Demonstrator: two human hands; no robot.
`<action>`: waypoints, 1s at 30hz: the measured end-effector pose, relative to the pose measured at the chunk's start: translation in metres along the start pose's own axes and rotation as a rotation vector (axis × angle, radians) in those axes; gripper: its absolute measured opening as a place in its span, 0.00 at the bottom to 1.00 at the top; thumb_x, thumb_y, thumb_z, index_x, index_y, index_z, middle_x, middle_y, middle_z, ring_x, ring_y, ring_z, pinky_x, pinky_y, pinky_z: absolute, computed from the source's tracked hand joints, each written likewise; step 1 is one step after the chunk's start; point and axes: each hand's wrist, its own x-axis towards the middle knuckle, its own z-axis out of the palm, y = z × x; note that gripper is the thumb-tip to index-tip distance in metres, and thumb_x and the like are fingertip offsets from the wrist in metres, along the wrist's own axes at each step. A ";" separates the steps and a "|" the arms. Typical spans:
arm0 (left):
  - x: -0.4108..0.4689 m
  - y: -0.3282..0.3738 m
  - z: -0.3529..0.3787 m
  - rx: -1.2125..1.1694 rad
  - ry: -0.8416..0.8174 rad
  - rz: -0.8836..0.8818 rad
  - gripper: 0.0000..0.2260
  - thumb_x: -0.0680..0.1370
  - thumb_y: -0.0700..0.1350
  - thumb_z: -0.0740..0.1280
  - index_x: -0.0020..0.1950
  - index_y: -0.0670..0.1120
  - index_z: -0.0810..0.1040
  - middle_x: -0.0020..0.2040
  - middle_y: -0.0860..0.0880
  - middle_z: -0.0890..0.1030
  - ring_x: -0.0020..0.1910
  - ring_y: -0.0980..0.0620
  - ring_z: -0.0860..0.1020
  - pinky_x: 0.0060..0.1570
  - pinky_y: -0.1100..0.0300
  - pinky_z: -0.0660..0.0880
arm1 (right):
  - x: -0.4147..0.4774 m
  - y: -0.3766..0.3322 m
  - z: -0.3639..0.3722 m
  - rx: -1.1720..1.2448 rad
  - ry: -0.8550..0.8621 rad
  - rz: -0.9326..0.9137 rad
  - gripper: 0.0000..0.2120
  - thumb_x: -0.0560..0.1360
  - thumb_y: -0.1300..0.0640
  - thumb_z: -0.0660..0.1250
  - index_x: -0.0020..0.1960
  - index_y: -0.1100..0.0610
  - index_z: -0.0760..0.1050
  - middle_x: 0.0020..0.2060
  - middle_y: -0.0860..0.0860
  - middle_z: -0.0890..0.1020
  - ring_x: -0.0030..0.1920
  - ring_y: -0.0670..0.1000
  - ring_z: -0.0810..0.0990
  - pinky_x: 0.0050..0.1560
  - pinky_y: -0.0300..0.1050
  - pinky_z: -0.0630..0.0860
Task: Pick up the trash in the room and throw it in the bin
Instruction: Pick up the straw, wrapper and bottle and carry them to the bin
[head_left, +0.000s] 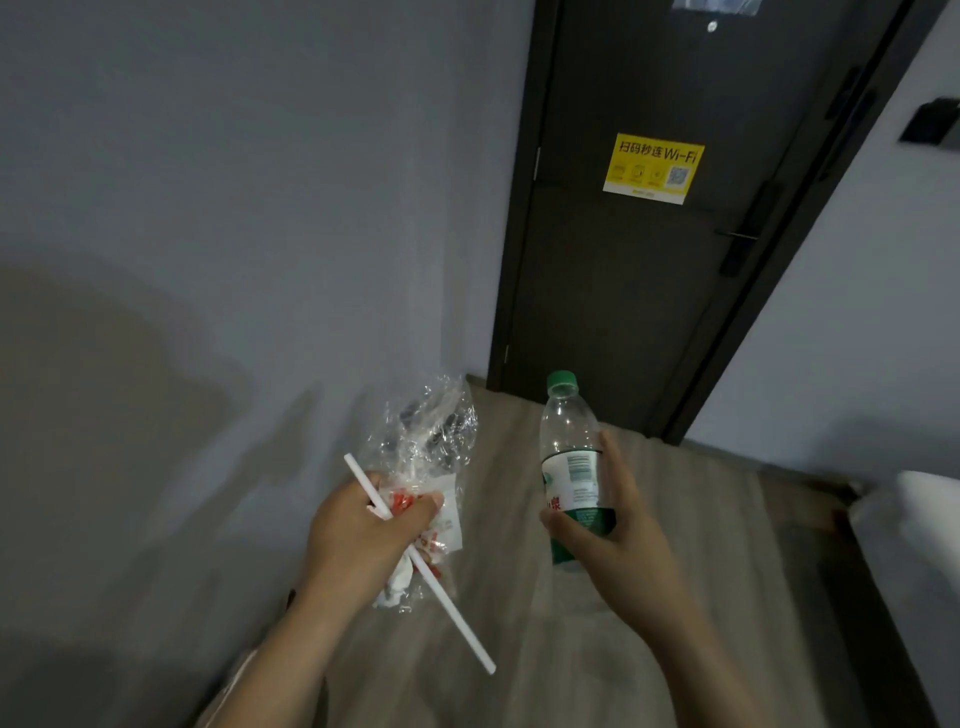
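Observation:
My left hand (358, 535) grips a bundle of trash: a crumpled clear plastic wrapper (434, 431) sticking up, a white paper wrapper with red print (441, 525), and a long white straw (452, 608) that slants down to the right. My right hand (618, 530) holds an empty clear plastic bottle (569, 447) with a green cap and a green and white label, upright, fingers wrapped round its lower half. Both hands are raised in front of me above the floor. No bin is in view.
A dark door (649, 291) with a yellow Wi-Fi sticker (653, 167) stands ahead, its handle on the right. A grey wall (234, 208) runs along the left. Light wooden floor (675, 519) lies below. A white bed corner (924, 530) juts in at the right.

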 end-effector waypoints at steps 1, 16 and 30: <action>0.015 0.000 0.005 0.029 -0.005 -0.003 0.13 0.72 0.47 0.74 0.48 0.43 0.73 0.21 0.38 0.75 0.17 0.45 0.72 0.21 0.59 0.71 | 0.015 0.004 0.000 -0.002 -0.004 0.016 0.42 0.74 0.59 0.71 0.74 0.35 0.49 0.54 0.37 0.74 0.44 0.37 0.81 0.35 0.31 0.76; 0.248 0.020 0.092 0.106 0.204 -0.088 0.17 0.73 0.48 0.73 0.37 0.34 0.75 0.18 0.49 0.75 0.19 0.57 0.76 0.25 0.72 0.70 | 0.306 0.054 -0.013 -0.055 -0.224 -0.006 0.39 0.74 0.57 0.71 0.70 0.33 0.50 0.51 0.37 0.75 0.46 0.40 0.79 0.36 0.27 0.75; 0.392 -0.081 0.057 0.134 0.431 -0.384 0.14 0.70 0.51 0.75 0.34 0.42 0.78 0.30 0.48 0.82 0.31 0.50 0.82 0.40 0.51 0.79 | 0.469 0.108 0.122 -0.233 -0.616 0.012 0.39 0.72 0.64 0.70 0.72 0.34 0.57 0.47 0.42 0.80 0.46 0.42 0.81 0.42 0.40 0.82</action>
